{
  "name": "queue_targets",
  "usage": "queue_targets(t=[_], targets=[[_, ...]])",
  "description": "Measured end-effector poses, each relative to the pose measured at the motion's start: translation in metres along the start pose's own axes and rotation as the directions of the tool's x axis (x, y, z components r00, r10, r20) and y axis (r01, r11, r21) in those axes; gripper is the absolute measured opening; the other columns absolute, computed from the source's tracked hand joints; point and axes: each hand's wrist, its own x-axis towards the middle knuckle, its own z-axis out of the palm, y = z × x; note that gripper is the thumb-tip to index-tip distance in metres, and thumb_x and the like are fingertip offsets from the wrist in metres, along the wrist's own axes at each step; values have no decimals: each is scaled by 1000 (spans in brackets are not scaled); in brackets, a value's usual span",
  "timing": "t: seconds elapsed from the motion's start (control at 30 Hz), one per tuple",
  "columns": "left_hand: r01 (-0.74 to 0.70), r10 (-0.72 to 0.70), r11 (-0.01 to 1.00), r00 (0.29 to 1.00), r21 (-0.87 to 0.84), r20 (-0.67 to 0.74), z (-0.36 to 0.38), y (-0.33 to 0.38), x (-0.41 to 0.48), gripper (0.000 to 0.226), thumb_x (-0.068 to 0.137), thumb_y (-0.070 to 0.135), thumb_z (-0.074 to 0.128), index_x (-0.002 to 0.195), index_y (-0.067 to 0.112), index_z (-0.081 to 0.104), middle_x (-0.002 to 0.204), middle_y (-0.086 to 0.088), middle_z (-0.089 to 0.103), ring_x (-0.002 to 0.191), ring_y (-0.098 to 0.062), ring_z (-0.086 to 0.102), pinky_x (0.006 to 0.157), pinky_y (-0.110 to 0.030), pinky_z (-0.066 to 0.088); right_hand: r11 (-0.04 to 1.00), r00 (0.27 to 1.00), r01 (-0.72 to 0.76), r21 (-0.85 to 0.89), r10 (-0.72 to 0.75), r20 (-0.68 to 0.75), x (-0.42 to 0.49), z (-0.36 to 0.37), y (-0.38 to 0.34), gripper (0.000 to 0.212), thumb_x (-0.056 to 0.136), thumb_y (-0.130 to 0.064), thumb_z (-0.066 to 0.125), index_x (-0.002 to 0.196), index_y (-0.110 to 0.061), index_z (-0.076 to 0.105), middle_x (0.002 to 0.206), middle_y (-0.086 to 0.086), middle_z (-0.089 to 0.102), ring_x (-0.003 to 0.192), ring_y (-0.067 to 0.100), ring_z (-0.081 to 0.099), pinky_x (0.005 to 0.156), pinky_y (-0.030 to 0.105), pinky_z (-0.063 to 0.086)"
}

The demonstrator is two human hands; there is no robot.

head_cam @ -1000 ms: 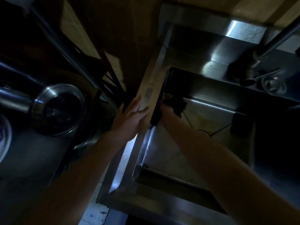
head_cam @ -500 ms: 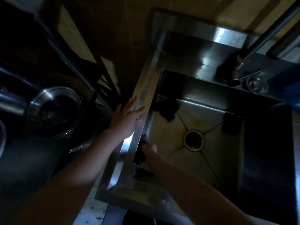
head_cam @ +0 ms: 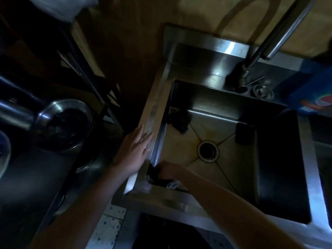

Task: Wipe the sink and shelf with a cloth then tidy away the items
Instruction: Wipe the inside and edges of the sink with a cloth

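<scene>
Left hand (head_cam: 133, 151): lying flat on the sink's left rim, fingers spread and pointing toward the wall, gripping nothing.
Right hand (head_cam: 168, 170): reaching down into the near-left corner of the sink, curled over a dark cloth and pressing it against the basin; how tightly the fingers are closing cannot be told in the dim light.
Cloth (head_cam: 156, 174): sitting in that corner, touching the left and near walls, a paler bit showing beside the wrist.
Sink (head_cam: 154, 112): steel, square, its left rim running from the near corner up to the wall.
Drain (head_cam: 208, 150): lying in the middle of the floor, well apart from the hand, with bare floor between.
Dark clump (head_cam: 180, 121): resting in the far-left corner, touching the left wall.
Dark block (head_cam: 243, 133): standing by the right wall.
Tap (head_cam: 269, 38): rising over the far-right rim.
Blue pack (head_cam: 312, 92): sitting at the right edge.
Pot (head_cam: 62, 124): lying on the left counter, near the left hand.
</scene>
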Motion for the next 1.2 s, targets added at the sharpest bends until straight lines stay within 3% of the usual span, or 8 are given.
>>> queue_targets(t=[0.07,0.13,0.27,0.47,0.67,0.87,1.07,1.2], targets=[[4,-4,1000,1000,1,-15,0,-1,-6,57,95,27,47,146,34,21,159,0,-2,145,-23,4,114,-39,18,951,940,199,-238,-116,321,-12,-2,4,36,98,-17,42,130,-1,51,136,19,51,126,32,49,90,33,37],[2,-2,1000,1000,12,18,2,3,-20,59,95,27,47,146,33,19,159,1,-7,145,-21,-1,115,-41,15,909,777,284,-305,-31,629,-18,-7,15,32,97,-9,44,124,2,55,126,22,57,118,35,54,84,32,39],[10,-10,1000,999,-10,32,5,9,-41,57,95,27,47,146,31,21,158,3,-9,146,-21,-1,115,-40,12,886,767,306,-349,-11,642,-19,-33,21,38,98,-32,41,89,-6,66,91,9,63,78,20,58,73,27,41],[128,-125,990,991,-50,55,23,38,-64,52,95,32,46,144,31,29,158,6,-6,145,-21,2,113,-41,20,882,775,264,-390,46,630,-9,-69,76,28,96,-32,43,91,-15,65,101,9,66,88,24,61,76,32,47],[180,-181,983,980,22,80,43,72,-75,49,94,37,43,142,33,33,159,-1,4,144,-31,7,113,-47,14,836,816,227,-500,117,567,-7,-121,145,59,66,-81,42,48,-25,30,46,-5,25,42,16,27,55,26,33],[231,-230,972,973,-46,30,57,93,-87,47,95,37,43,141,32,35,158,-3,8,145,-24,3,114,-46,13,743,794,235,-627,226,565,-4,-156,187,43,93,-41,44,56,-21,33,54,-2,28,43,13,30,48,20,31],[304,-306,950,952,-67,-20,61,105,-101,43,96,35,42,138,26,41,157,-11,14,145,-27,9,113,-45,20,738,743,396,-546,91,663,-3,-118,140,41,95,-36,46,57,-25,35,59,-5,32,53,12,31,59,26,32],[339,-343,938,938,-73,-49,59,114,-110,39,96,33,44,133,24,47,155,-15,18,143,-29,16,110,-45,24,788,680,467,-402,-29,733,-3,-79,89,23,98,-19,43,108,-13,62,107,6,62,96,17,58,84,27,34]])
